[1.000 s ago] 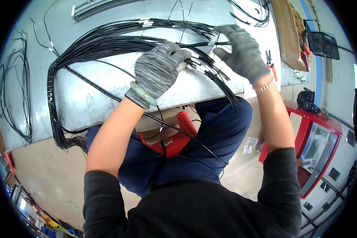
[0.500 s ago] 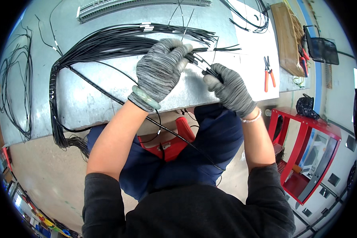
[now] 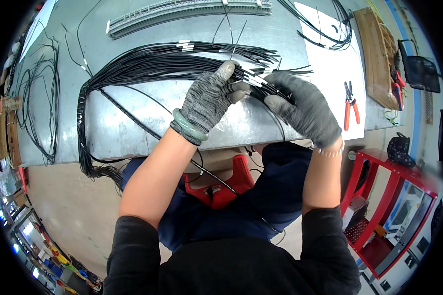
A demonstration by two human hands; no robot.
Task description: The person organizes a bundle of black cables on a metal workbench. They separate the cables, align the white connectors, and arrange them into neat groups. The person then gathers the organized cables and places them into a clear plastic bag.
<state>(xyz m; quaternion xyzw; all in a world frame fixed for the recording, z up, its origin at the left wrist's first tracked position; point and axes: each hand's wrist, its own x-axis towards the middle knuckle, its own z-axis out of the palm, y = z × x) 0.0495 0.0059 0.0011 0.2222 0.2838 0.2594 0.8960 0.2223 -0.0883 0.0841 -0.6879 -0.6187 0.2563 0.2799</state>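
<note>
A thick bundle of black wires [image 3: 147, 66] with white marker sleeves lies across the metal table and bends down over its front edge at the left. My left hand [image 3: 206, 101], in a grey knitted glove, is at the near side of the bundle with thumb and fingers apart. Several labelled wires [image 3: 251, 77] run past its fingertips to my right hand [image 3: 305, 108]. That gloved hand, a little blurred by motion, has its thumb and fingers around the wires near their ends. Some tips are hidden behind the right hand.
Orange-handled pliers [image 3: 351, 105] lie on white paper [image 3: 320, 64] at the right, near a cardboard box [image 3: 374, 54]. A long grey terminal strip [image 3: 187, 17] stands at the back. Loose wire coils [image 3: 39, 103] lie left. A red frame [image 3: 362, 196] stands at the lower right.
My left thumb and fingers have spread apart from the wires. My right hand has moved further round the wire ends. The whole view has shifted slightly.
</note>
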